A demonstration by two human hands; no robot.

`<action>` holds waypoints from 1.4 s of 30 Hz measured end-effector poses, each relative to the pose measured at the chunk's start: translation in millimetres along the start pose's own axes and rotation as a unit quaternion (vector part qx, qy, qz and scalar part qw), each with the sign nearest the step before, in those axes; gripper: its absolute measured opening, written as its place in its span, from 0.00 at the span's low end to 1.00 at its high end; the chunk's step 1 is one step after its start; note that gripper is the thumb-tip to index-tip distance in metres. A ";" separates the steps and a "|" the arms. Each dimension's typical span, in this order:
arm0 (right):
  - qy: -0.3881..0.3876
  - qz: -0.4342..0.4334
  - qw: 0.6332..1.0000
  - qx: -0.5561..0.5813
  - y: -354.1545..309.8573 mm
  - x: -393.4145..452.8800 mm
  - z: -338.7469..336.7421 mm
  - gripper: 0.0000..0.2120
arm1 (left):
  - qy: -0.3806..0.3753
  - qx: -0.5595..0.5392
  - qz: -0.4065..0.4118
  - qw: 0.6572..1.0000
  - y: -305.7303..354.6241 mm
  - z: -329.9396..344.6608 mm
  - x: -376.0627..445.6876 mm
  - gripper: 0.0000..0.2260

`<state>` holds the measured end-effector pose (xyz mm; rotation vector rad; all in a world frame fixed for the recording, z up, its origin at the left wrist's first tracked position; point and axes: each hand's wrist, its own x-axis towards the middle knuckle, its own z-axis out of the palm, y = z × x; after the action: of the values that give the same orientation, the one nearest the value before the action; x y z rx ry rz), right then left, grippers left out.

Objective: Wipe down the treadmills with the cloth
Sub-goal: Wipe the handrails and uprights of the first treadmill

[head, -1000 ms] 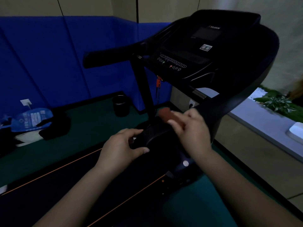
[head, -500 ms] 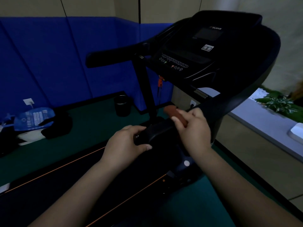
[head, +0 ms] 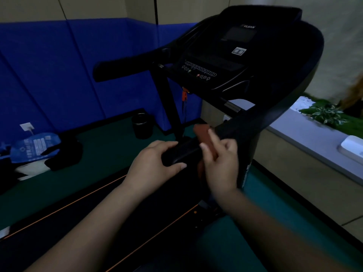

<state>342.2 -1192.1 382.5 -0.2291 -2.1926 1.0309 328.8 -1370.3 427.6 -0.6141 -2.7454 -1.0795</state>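
Note:
A black treadmill [head: 245, 61] fills the middle and right of the view, with its console up top and its belt running under my arms. My left hand [head: 155, 163] grips the near end of the right handrail [head: 182, 152]. My right hand [head: 220, 161] presses a folded reddish-brown cloth [head: 204, 134] around that same handrail, just beyond my left hand. Part of the cloth is hidden under my fingers. An orange safety clip [head: 184, 96] hangs below the console.
Blue padded panels [head: 59, 75] line the wall at left. A black cup [head: 142, 124] stands on the green floor by the upright. A blue bag [head: 35, 146] and dark items lie at far left. A grey ledge [head: 314, 142] with plants [head: 326, 114] runs along the right.
My right hand has slid the cloth along the handrail, further up and away from me. The left hand keeps its grip on the rail end.

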 end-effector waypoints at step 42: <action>0.091 0.220 0.956 0.170 22.2 0.5 29.8 0.28 | -0.105 0.089 0.061 0.989 21.5 17.0 54.1 0.25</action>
<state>319.5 -1195.2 353.3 -0.6447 -1.7982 1.5436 289.1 -1327.0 442.6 -0.9001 -2.8921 -0.7723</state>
